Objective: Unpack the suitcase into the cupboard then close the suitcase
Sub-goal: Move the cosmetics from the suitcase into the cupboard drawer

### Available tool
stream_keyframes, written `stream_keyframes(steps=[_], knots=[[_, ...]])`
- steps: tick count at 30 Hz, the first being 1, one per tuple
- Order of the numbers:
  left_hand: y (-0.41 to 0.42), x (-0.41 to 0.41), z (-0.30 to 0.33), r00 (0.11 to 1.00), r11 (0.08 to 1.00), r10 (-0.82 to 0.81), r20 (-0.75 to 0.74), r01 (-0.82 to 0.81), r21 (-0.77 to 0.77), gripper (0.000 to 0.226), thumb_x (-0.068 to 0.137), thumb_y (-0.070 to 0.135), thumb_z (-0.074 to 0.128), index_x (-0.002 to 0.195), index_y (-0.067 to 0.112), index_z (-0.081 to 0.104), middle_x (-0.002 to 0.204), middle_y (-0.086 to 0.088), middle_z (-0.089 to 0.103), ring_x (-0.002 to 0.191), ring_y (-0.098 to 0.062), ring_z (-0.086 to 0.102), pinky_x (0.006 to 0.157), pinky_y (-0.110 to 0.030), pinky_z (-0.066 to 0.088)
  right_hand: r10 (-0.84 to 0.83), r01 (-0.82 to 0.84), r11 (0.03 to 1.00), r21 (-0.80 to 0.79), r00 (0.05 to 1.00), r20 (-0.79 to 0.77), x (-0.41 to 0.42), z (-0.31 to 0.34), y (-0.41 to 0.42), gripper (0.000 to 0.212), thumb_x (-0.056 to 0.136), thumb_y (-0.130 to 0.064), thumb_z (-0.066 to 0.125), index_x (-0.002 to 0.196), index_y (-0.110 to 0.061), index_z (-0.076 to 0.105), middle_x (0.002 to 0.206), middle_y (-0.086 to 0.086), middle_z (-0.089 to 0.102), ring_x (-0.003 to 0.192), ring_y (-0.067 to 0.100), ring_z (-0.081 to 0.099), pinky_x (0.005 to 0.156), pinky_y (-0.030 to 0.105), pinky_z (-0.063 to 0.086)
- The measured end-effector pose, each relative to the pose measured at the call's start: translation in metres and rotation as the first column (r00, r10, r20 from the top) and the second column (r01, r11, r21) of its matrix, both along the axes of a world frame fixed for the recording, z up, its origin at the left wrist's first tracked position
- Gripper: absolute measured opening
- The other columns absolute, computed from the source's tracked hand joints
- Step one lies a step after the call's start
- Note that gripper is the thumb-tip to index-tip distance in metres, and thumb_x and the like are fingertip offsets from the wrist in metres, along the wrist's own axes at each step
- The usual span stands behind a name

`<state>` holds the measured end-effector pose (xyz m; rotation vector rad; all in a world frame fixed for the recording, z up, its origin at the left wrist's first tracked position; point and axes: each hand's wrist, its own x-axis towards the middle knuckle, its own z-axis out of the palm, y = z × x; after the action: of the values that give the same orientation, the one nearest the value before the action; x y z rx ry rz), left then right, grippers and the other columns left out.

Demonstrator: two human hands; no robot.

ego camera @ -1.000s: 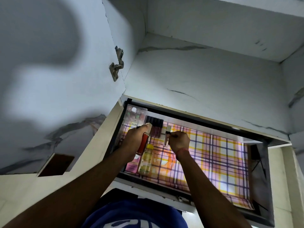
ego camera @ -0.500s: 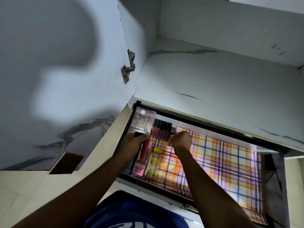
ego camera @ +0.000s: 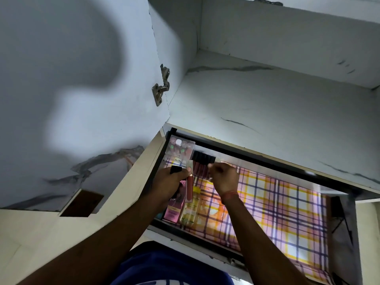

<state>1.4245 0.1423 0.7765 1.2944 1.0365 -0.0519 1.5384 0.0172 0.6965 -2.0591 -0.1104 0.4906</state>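
In the cupboard drawer point(ego camera: 308, 233): left hand point(ego camera: 170, 182) grips a slim lip gloss tube point(ego camera: 189, 188), light, rigid, smooth, best pinched mid-barrel. Right hand point(ego camera: 223, 177), just beside, pinches a small blurred item, identity unclear. Beyond the fingers, dark tubes point(ego camera: 202, 164) in a row; below the left hand, pink box point(ego camera: 173, 208), yellow bottle point(ego camera: 189, 210). Since earlier frames, the right hand's item has reached that row.

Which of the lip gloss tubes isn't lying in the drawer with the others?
The red lip gloss tube with the pale gold cap. The left hand holds it up, while the dark-capped tubes lie side by side at the drawer's back.
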Motion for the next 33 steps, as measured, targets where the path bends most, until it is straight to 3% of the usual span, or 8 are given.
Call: stream_keyframes(steps=[3, 8, 12, 16, 19, 22, 26, 33], knots=[[-0.005, 0.006, -0.002, 1.0, 1.0, 0.02, 0.023, -0.02, 0.022, 0.011, 0.085, 0.028, 0.072, 0.087, 0.018, 0.068, 0.064, -0.007, 0.063, 0.049, -0.017, 0.05, 0.048, -0.025, 0.041, 0.137, 0.035, 0.916, 0.399, 0.908, -0.395, -0.025, 0.029, -0.009, 0.019, 0.091, -0.016, 0.064, 0.091, 0.002, 0.07, 0.08, 0.016, 0.071, 0.07, 0.022, 0.068, 0.058, 0.032, 0.054], [-0.018, 0.018, -0.004, 0.999, 0.998, 0.009, 0.032, -0.011, 0.054, 0.008, 0.086, 0.02, 0.072, 0.083, 0.014, 0.068, 0.06, 0.002, 0.059, 0.052, -0.01, 0.051, 0.048, -0.019, 0.037, 0.182, -0.013, 0.904, 0.427, 0.916, -0.357, -0.042, 0.038, -0.023, 0.014, 0.085, -0.001, 0.068, 0.099, 0.003, 0.068, 0.082, 0.013, 0.072, 0.071, 0.017, 0.07, 0.058, 0.03, 0.056], [-0.021, 0.021, -0.012, 0.996, 1.0, 0.03, -0.081, -0.031, -0.007, 0.017, 0.087, 0.022, 0.068, 0.088, 0.005, 0.07, 0.068, -0.009, 0.061, 0.048, -0.016, 0.051, 0.042, -0.021, 0.04, 0.102, 0.006, 0.947, 0.32, 0.941, -0.322, -0.034, 0.023, -0.028, 0.006, 0.086, 0.003, 0.066, 0.089, 0.001, 0.071, 0.075, 0.015, 0.07, 0.064, 0.021, 0.067, 0.058, 0.034, 0.057], [-0.019, 0.018, -0.014, 0.99, 0.95, 0.107, -0.096, -0.131, -0.284, 0.023, 0.083, 0.025, 0.053, 0.072, 0.006, 0.061, 0.069, -0.012, 0.056, 0.051, -0.023, 0.047, 0.049, -0.026, 0.037, -0.082, 0.081, 0.997, -0.014, 0.983, -0.164, -0.02, -0.011, -0.033, 0.03, 0.086, -0.01, 0.067, 0.059, -0.018, 0.073, 0.066, 0.01, 0.071, 0.069, 0.024, 0.067, 0.068, 0.034, 0.055], [-0.015, 0.012, -0.013, 0.99, 0.914, 0.109, -0.086, -0.134, -0.382, 0.041, 0.079, 0.037, 0.044, 0.076, 0.0, 0.064, 0.068, -0.016, 0.058, 0.053, -0.025, 0.049, 0.053, -0.027, 0.036, -0.196, 0.176, 0.968, -0.178, 0.975, -0.101, -0.009, -0.02, -0.031, 0.034, 0.088, -0.024, 0.066, 0.061, -0.005, 0.072, 0.06, 0.013, 0.067, 0.071, 0.028, 0.067, 0.062, 0.024, 0.041], [-0.01, 0.008, -0.013, 0.996, 0.895, 0.044, -0.082, -0.076, -0.44, 0.054, 0.073, 0.042, 0.041, 0.086, -0.004, 0.065, 0.072, -0.021, 0.059, 0.052, -0.026, 0.049, 0.053, -0.026, 0.037, -0.223, 0.191, 0.946, -0.261, 0.97, -0.097, -0.001, -0.022, -0.024, 0.027, 0.087, -0.028, 0.067, 0.077, -0.006, 0.077, 0.079, 0.017, 0.073, 0.084, 0.034, 0.067, 0.069, 0.022, 0.042], [-0.009, 0.008, -0.013, 0.996, 0.914, -0.023, -0.088, -0.014, -0.405, 0.048, 0.081, 0.038, 0.04, 0.088, -0.002, 0.064, 0.075, -0.021, 0.06, 0.054, -0.025, 0.05, 0.053, -0.027, 0.039, -0.145, 0.111, 0.922, -0.371, 0.987, -0.065, 0.003, -0.022, -0.017, 0.027, 0.088, -0.031, 0.065, 0.091, -0.007, 0.077, 0.092, 0.016, 0.073, 0.094, 0.035, 0.066, 0.079, 0.029, 0.05], [-0.016, 0.007, -0.014, 0.999, 0.954, -0.029, -0.042, 0.015, -0.298, 0.026, 0.101, 0.02, 0.045, 0.105, -0.001, 0.06, 0.081, -0.016, 0.059, 0.064, -0.026, 0.058, 0.058, -0.032, 0.055, -0.094, 0.076, 0.903, -0.424, 0.995, -0.021, 0.006, -0.019, -0.012, 0.026, 0.089, -0.027, 0.063, 0.078, -0.006, 0.076, 0.082, 0.014, 0.073, 0.084, 0.032, 0.068, 0.076, 0.029, 0.05]])
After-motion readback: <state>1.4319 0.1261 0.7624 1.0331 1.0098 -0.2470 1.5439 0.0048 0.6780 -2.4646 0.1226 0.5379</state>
